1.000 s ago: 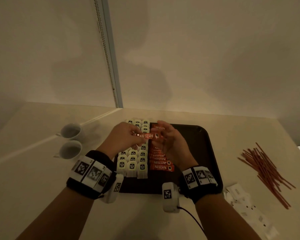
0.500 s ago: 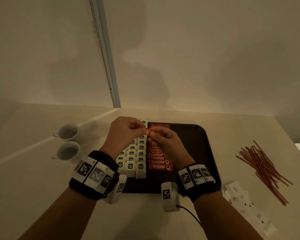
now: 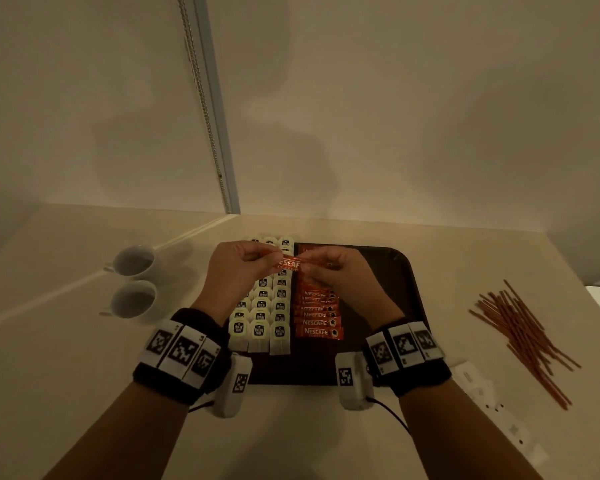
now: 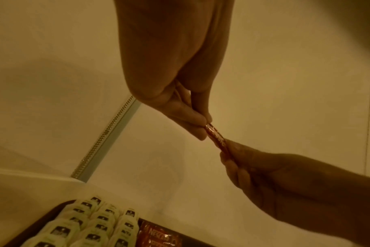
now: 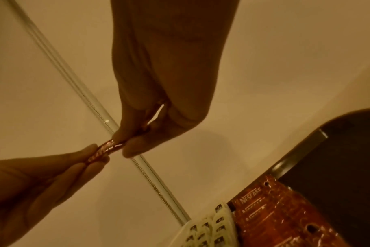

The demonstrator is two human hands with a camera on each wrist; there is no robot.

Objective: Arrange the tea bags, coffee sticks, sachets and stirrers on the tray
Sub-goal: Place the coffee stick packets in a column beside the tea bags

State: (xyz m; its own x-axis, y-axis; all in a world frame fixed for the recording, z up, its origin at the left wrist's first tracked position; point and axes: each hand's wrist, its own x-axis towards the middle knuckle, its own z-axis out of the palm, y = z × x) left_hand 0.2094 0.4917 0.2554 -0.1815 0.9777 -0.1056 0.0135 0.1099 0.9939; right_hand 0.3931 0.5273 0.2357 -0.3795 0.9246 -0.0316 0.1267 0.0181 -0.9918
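A dark tray [image 3: 407, 292] lies on the table. Three columns of white tea bags [image 3: 260, 315] fill its left side, and a column of red coffee sticks [image 3: 321, 322] runs beside them. Above the far end of the tray both hands hold one red coffee stick [image 3: 289, 264] level between them. My left hand [image 3: 238, 268] pinches its left end and my right hand [image 3: 340, 271] pinches its right end. The wrist views show the same coffee stick [image 4: 216, 139] [image 5: 105, 150] pinched at both ends, above the tea bags [image 4: 91, 230] and coffee sticks [image 5: 285, 215].
Two white cups [image 3: 132, 282] stand left of the tray. A loose heap of red-brown stirrers [image 3: 523, 337] lies on the table at the right, with white sachets [image 3: 492, 407] scattered nearer the front right. A wall rises just behind the tray.
The hands drew close together on the stick half a second ago, then spread slightly again, showing more of it. They stay above the tray's far end.
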